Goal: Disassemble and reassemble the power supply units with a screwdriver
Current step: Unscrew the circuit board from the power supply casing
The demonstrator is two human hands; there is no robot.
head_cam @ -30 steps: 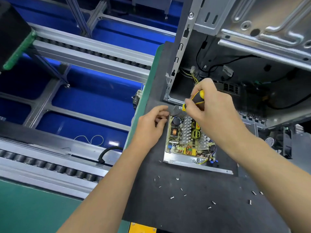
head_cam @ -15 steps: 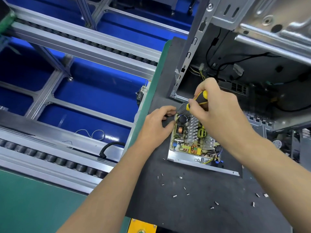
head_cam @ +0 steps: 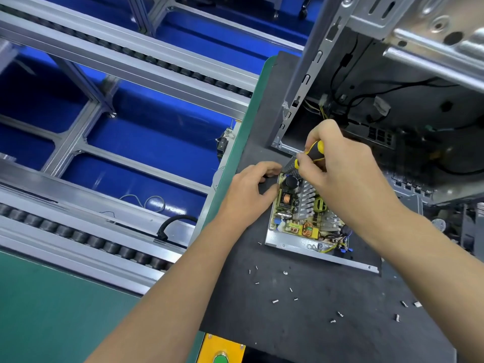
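Head view, loose screws (head_cam: 290,289) on mat (head_cam: 327,336), open computer case (head_cam: 392,74) behind

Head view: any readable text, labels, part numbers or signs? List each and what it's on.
None can be read.
Power supply board: any component markings are too small and blurred to make out.
Computer case: bare stamped metal, no label shows.
Screwdriver handle: yellow and black, no brand visible.
Yellow plate with green button: no lettering legible.

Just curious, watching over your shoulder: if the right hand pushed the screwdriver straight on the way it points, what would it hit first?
Probably the far-left corner of the open power supply unit, beside the black capacitor; the tip is hidden.
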